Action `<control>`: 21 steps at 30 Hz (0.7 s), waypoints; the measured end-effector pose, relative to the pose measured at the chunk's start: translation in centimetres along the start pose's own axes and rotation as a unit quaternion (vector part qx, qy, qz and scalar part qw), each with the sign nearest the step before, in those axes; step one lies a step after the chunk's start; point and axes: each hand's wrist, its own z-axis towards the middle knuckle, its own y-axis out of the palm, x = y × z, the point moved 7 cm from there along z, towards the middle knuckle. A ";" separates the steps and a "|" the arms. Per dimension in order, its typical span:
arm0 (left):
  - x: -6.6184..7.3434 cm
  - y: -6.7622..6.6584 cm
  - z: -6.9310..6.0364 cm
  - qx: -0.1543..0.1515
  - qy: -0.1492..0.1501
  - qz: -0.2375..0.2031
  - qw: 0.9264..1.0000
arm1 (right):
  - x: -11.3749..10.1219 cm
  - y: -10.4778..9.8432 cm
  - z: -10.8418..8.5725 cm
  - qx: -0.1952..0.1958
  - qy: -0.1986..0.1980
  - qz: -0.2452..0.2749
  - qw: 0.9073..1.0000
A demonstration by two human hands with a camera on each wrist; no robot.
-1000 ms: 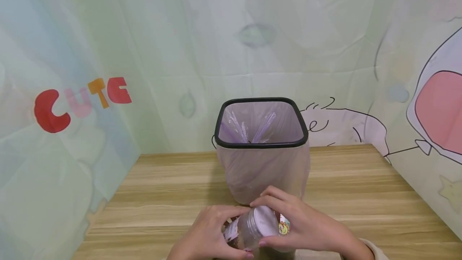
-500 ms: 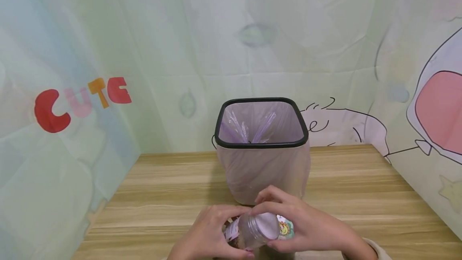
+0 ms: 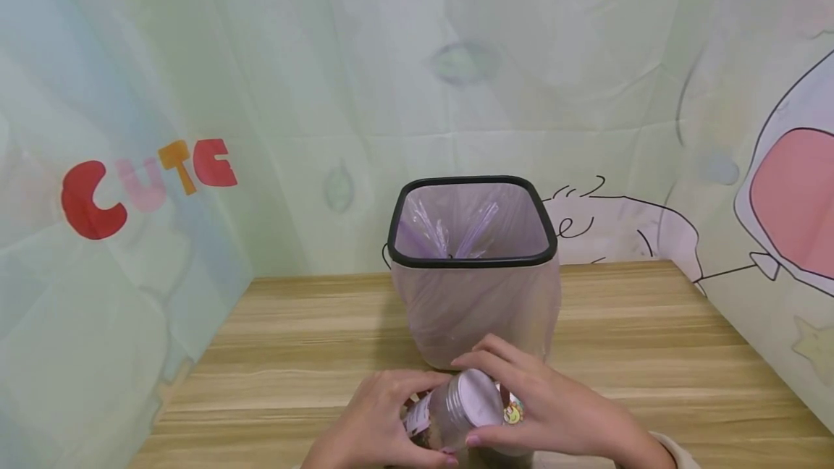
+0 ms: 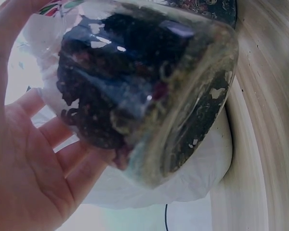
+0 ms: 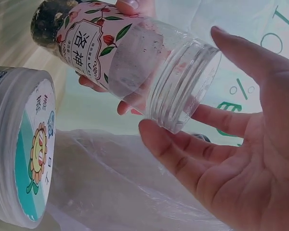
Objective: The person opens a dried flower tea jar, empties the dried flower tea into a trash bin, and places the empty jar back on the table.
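Transparent jar [image 5: 130,62], held tilted above the table between the two hands, base toward the left palm and neck toward the right fingers. The left hand [image 3: 378,418] grasps the jar around its body, thumb on one side and fingers on the other. The right hand [image 3: 541,411] spans the threaded neck [image 5: 176,86], thumb to one side and curved fingers to the other; one fingertip lies at the rim, but whether the right fingers bear firmly on it cannot be told. A pale disc ends the jar within this span; whether it is a cap is unclear. Pink floral label [image 5: 86,43], bearing printed characters, lies between the left fingers and the neck. Dark, dried-looking contents [image 4: 115,77] gather toward the base, beside the left fingers. Second container [image 5: 36,154], its lid printed with a cartoon sunflower, stands near the right hand, partly hidden by it in the head view. Beyond the fingers of both hands: bin [image 3: 482,310] with black rim [image 3: 472,262] and thin plastic liner. Beneath the hands: wood-grain table [image 3: 293,353]. Farthest from the fingers: printed backdrop [image 3: 293,93], with coloured letters "CUTE" to the left of the left fingers.
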 end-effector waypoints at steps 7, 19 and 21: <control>0.1 -0.1 0.0 -0.002 0.007 0.002 1.000 | 0.0 0.0 0.0 0.001 -0.017 0.021 1.000; 0.1 -0.2 0.0 -0.001 0.008 0.010 1.000 | -0.9 -0.2 0.0 -0.001 -0.097 0.040 0.994; 0.0 -0.2 0.0 -0.002 0.004 0.008 1.000 | -0.9 -0.2 0.0 -0.001 -0.095 0.035 0.995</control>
